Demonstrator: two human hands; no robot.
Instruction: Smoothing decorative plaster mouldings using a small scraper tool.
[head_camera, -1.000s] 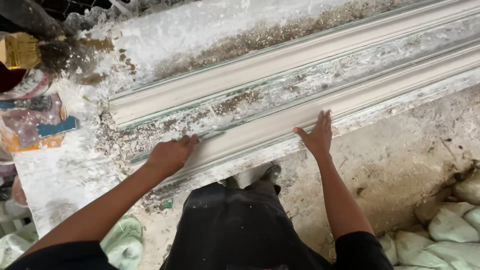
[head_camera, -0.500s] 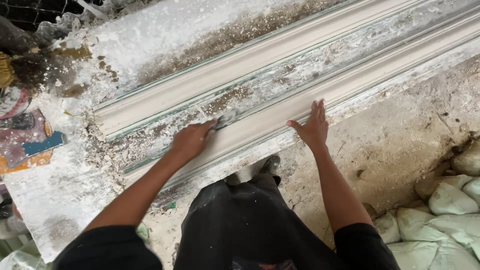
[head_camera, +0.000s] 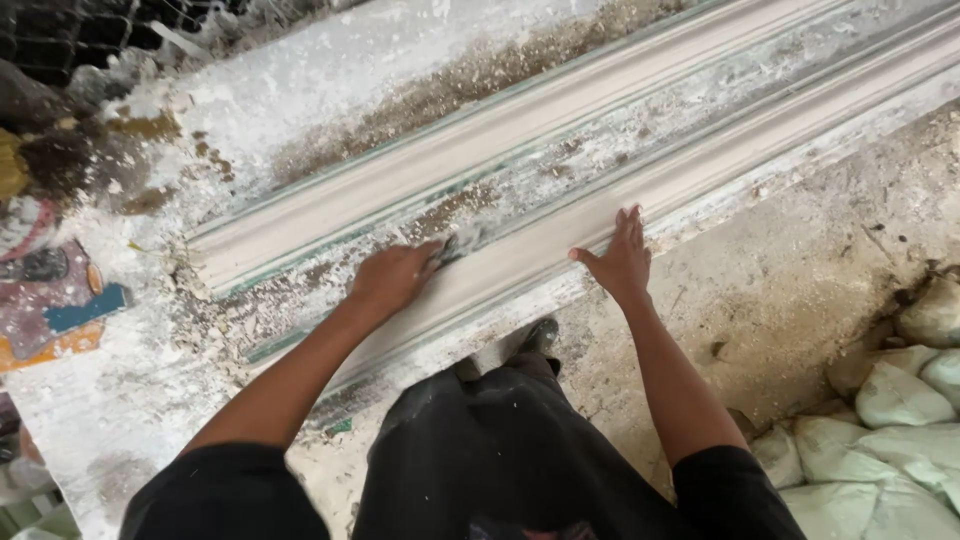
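A long white plaster moulding (head_camera: 700, 165) lay diagonally across the middle of the frame on a plaster-crusted bench (head_camera: 120, 400). A small scraper (head_camera: 462, 240) was gripped in the left hand (head_camera: 392, 280) against its inner edge, while the right hand (head_camera: 622, 262) was pressed open and flat on it. Crumbs remained alongside, so cleaning was judged partway done.

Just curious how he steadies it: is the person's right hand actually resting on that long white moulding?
Touching. The head view shows the right hand lying flat, palm down, on the near plaster moulding, with no gap under its spread fingers.
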